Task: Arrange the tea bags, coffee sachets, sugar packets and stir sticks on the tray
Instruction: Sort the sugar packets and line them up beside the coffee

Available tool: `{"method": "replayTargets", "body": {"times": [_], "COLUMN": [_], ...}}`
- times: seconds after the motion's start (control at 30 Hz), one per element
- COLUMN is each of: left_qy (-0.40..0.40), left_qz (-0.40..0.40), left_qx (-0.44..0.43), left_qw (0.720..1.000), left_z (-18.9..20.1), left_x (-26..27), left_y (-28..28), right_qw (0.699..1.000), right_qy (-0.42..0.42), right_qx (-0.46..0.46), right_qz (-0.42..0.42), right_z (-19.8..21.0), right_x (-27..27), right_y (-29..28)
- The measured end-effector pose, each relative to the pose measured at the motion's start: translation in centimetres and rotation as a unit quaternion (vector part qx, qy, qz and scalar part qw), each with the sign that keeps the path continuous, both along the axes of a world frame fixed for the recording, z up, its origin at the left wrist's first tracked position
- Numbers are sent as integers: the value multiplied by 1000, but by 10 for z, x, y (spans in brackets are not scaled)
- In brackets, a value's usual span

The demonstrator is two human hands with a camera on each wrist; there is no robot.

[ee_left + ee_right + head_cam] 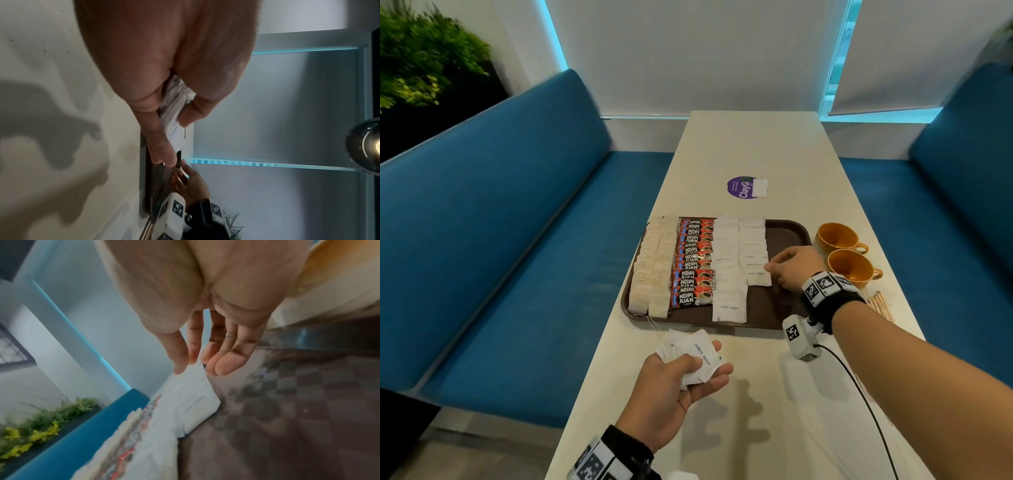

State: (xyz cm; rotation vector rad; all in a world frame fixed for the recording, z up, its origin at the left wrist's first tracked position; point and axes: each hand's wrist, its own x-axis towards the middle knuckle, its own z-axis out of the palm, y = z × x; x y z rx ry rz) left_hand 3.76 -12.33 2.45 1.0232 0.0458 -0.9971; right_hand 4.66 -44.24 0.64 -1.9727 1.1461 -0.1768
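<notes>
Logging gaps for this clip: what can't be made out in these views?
- Count of sugar packets in the left hand: bunched, fingers cover them in head and left wrist views.
- Stir sticks: head view, mostly behind the right forearm.
- Tray contents: right wrist view blurred.
- Right hand contact with the packet row: unclear.

The bench [756,144] is seen from above and behind by the head view, facing forward and down. The tray [787,236] is viewed closely along each palm by both wrist views, rolled sideways; in the left wrist view it is perhaps only an edge [147,178]. The tray [308,418] is shared by all three.
</notes>
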Motion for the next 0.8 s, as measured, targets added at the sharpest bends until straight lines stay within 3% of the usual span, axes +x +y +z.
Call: {"method": "replayTargets", "body": {"times": [0.13, 0.37, 0.5, 0.8], "left_qy": [-20, -48, -73, -180], "left_qz": [0, -27, -30, -43], "left_qx": [2, -11, 4, 105], "left_qw": [1000, 998, 997, 977], "left_z": [6, 21, 26, 26], "left_x": [-5, -22, -32, -48], "left_y": [4, 10, 11, 13], "right_qw": [997, 969, 939, 910], "right_qy": [-78, -171, -221, -305], "right_qx": [2, 77, 165, 214], "right_qz": [19, 158, 206, 182], "right_z": [33, 80, 72, 56], "right_x": [-27, -100, -139, -175], "right_y": [22, 110, 152, 171]}}
